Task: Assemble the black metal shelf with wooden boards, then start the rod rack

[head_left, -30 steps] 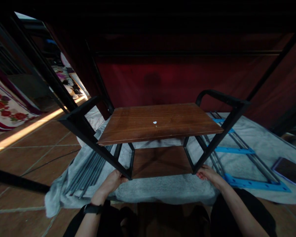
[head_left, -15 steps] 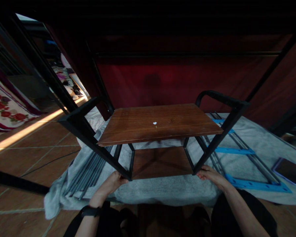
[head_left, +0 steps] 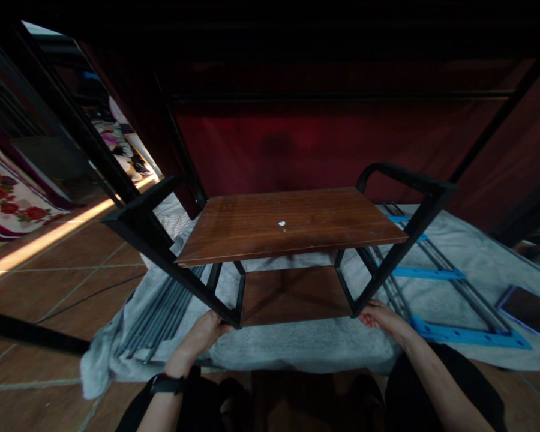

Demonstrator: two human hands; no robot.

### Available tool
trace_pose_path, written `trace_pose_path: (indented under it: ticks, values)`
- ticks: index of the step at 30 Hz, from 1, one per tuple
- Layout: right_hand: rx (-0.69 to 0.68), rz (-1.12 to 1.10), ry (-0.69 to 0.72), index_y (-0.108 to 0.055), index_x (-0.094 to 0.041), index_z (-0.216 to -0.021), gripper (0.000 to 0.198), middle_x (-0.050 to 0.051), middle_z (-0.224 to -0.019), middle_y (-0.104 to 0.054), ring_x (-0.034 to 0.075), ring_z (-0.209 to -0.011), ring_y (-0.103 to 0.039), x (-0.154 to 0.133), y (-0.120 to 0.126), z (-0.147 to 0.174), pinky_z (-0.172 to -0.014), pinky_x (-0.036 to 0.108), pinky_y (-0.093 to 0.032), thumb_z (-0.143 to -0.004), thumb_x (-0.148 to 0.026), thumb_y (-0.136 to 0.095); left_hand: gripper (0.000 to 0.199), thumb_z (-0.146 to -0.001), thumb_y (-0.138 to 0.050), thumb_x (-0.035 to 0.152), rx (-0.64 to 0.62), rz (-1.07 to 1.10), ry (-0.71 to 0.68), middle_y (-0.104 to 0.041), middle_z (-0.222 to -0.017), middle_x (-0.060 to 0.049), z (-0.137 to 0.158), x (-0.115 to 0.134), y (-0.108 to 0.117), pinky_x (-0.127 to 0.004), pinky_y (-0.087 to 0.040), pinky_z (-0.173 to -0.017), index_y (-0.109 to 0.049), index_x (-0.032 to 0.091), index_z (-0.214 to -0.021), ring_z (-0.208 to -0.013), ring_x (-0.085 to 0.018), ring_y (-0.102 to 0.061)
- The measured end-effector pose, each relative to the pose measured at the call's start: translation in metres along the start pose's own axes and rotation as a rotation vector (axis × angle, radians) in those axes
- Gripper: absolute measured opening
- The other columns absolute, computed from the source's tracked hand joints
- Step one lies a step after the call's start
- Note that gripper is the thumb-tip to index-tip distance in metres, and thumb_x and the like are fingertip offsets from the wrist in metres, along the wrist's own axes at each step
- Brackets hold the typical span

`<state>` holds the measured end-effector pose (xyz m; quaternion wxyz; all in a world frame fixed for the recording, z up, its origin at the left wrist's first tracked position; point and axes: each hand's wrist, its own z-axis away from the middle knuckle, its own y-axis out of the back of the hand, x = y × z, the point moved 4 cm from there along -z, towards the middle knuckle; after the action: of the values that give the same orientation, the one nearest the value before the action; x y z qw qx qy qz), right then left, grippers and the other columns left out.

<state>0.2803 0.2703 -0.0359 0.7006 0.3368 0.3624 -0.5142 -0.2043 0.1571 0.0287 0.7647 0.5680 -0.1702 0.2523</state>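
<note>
A small two-tier shelf (head_left: 292,222) stands in front of me, with black metal side frames and wood-grain boards. Its upper board carries a small white mark. The lower board (head_left: 292,297) sits near the cloth, between the frame's legs. My left hand (head_left: 210,330) is closed at the bottom of the left front leg, its fingertips partly hidden under the frame. At the bottom of the right front leg, my right hand (head_left: 378,317) grips the frame in the same way. Both arms reach in from below, a dark band on the left wrist.
Under the shelf spreads a grey cloth (head_left: 306,354). Several grey rods (head_left: 159,321) lie on it at left. To the right are a blue-and-black ladder-like frame (head_left: 472,339) and a phone (head_left: 526,309). Dark posts and a red curtain (head_left: 315,144) rise behind.
</note>
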Motion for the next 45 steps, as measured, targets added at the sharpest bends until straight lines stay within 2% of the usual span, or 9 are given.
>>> trace_pose_path:
  ticks: [6, 11, 17, 23, 27, 31, 40, 45]
  values:
    - [-0.039, 0.052, 0.034, -0.063, -0.018, -0.076, 0.019, 0.0, -0.065, -0.062, 0.01, -0.057, -0.054, -0.006, 0.002, 0.005, -0.054, 0.022, -0.043, -0.065, -0.032, -0.07, 0.028, -0.073, -0.057, 0.025, -0.032, 0.175, -0.039, -0.073, -0.101, -0.007, 0.007, 0.016, 0.003, -0.031, -0.049, -0.091, -0.071, 0.016, -0.095, -0.101, -0.025, -0.064]
    - [-0.083, 0.121, 0.12, -0.067, -0.019, -0.08, 0.021, 0.0, -0.072, -0.064, 0.012, -0.065, -0.057, -0.008, 0.008, 0.004, -0.059, 0.024, -0.045, -0.063, -0.031, -0.068, 0.029, -0.07, -0.054, 0.025, -0.052, 0.238, -0.034, -0.072, -0.097, -0.006, 0.007, 0.013, 0.001, -0.031, -0.05, -0.087, -0.071, 0.014, -0.092, -0.098, -0.024, -0.064]
    - [-0.07, 0.166, 0.122, -0.066, -0.019, -0.077, 0.019, 0.0, -0.07, -0.062, 0.014, -0.066, -0.057, -0.006, 0.009, -0.001, -0.062, 0.025, -0.046, -0.062, -0.031, -0.065, 0.03, -0.068, -0.052, 0.019, -0.022, 0.189, 0.006, -0.071, -0.093, -0.006, 0.001, 0.002, -0.002, -0.031, -0.05, -0.085, -0.07, 0.014, -0.091, -0.095, -0.024, -0.063]
    - [-0.031, 0.152, 0.074, -0.064, -0.019, -0.074, 0.02, 0.002, -0.069, -0.063, 0.014, -0.063, -0.057, -0.007, 0.005, 0.003, -0.06, 0.026, -0.045, -0.063, -0.036, -0.067, 0.03, -0.068, -0.053, 0.019, -0.007, 0.131, -0.02, -0.071, -0.094, -0.005, 0.001, 0.004, -0.001, -0.031, -0.049, -0.087, -0.069, 0.015, -0.092, -0.095, -0.023, -0.062]
    - [0.002, 0.09, 0.037, -0.063, -0.019, -0.073, 0.017, 0.0, -0.065, -0.062, 0.012, -0.059, -0.055, -0.008, 0.002, 0.005, -0.058, 0.025, -0.044, -0.063, -0.032, -0.068, 0.024, -0.069, -0.053, 0.018, 0.007, 0.086, -0.014, -0.071, -0.094, -0.006, 0.001, 0.005, 0.001, -0.031, -0.049, -0.086, -0.068, 0.013, -0.087, -0.094, -0.024, -0.061]
    - [-0.006, 0.06, 0.013, -0.063, -0.019, -0.072, 0.014, 0.0, -0.062, -0.061, 0.011, -0.056, -0.053, -0.008, -0.001, 0.005, -0.055, 0.023, -0.042, -0.063, -0.028, -0.068, 0.026, -0.069, -0.053, 0.017, 0.002, 0.076, -0.037, -0.071, -0.095, -0.007, 0.0, 0.004, 0.0, -0.032, -0.049, -0.089, -0.069, 0.013, -0.09, -0.095, -0.024, -0.062]
    - [-0.059, 0.112, 0.101, -0.065, -0.019, -0.075, 0.019, 0.0, -0.068, -0.063, 0.013, -0.062, -0.055, -0.014, 0.003, 0.012, -0.059, 0.025, -0.043, -0.062, -0.033, -0.069, 0.03, -0.069, -0.053, 0.02, -0.027, 0.188, -0.01, -0.072, -0.099, -0.007, 0.002, 0.006, -0.002, -0.032, -0.051, -0.087, -0.071, 0.014, -0.093, -0.098, -0.024, -0.064]
    - [-0.062, 0.154, 0.108, -0.066, -0.02, -0.076, 0.022, 0.0, -0.071, -0.063, 0.014, -0.066, -0.055, -0.017, 0.004, 0.012, -0.062, 0.026, -0.044, -0.059, -0.033, -0.066, 0.031, -0.07, -0.055, 0.02, -0.029, 0.166, -0.003, -0.072, -0.098, -0.006, 0.001, 0.004, -0.002, -0.03, -0.05, -0.09, -0.071, 0.014, -0.095, -0.1, -0.024, -0.063]
